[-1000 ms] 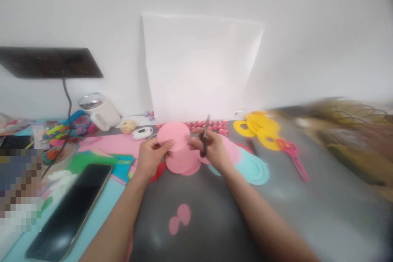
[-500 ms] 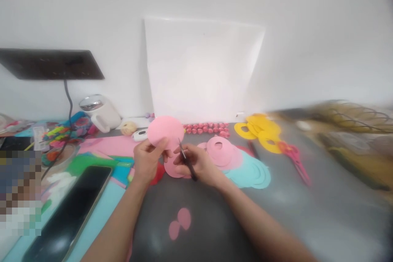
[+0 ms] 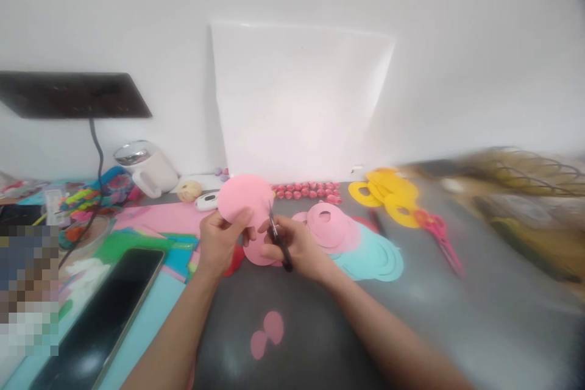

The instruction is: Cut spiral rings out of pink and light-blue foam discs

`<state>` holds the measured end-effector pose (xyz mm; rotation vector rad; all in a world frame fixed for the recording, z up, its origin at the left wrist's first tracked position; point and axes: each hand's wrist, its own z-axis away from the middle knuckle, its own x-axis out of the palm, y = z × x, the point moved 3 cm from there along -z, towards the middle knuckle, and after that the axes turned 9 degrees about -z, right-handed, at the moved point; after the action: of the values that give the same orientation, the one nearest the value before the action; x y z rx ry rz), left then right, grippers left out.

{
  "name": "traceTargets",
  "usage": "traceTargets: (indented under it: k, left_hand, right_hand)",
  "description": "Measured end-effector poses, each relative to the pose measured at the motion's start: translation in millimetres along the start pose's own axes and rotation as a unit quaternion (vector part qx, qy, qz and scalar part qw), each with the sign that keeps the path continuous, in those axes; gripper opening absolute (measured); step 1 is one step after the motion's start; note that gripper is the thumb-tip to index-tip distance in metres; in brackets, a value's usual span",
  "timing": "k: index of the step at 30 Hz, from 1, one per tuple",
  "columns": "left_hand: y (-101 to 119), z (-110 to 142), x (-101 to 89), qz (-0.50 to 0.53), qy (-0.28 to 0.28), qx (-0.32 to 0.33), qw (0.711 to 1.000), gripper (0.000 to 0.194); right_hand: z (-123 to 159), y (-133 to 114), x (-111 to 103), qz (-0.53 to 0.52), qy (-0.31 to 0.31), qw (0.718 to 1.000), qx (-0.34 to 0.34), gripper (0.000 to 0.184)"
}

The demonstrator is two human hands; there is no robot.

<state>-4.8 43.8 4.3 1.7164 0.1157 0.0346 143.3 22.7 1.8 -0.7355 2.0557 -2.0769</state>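
Observation:
Pinched between the thumb and fingers of my left hand is a pink paper circle, held upright above the table. My right hand grips black-handled scissors, their blades pointing up at the circle's right edge. Whether the blades are parted is too blurred to tell. Below and behind my hands lies another pink paper piece, partly hidden, with a red piece beside it. Two small pink ovals lie on the grey table nearer to me.
Right of my hands are stacked pink rings, light-blue rings, yellow rings and pink scissors. A phone lies at left on coloured sheets. A white mug and a row of red beads stand behind.
The scissors have come up against the circle's right edge, where before they stood slightly more tilted and lower. The circle has shifted slightly left. Both hands keep their hold.

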Motion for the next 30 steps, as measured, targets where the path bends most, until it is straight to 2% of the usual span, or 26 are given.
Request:
traceTargets:
  k: [10,20,30]
  left_hand:
    - [-2.1,1.6,0.1,-0.014,0.006,-0.022,1.0,0.027]
    - [-3.2,1.6,-2.4,-0.079,0.0,-0.015,0.997,0.03]
    - [-2.6,1.9,-1.6,-0.051,-0.011,-0.011,0.999,0.028]
  right_hand:
    - [-0.3,0.7,1.1,0.045,0.051,0.998,-0.011,0.029]
    - [0.2,-0.1,-2.4,-0.006,0.033,0.999,-0.003,0.039]
    - [-0.1,-0.2,-2.2,0.033,0.052,0.998,-0.02,0.032]
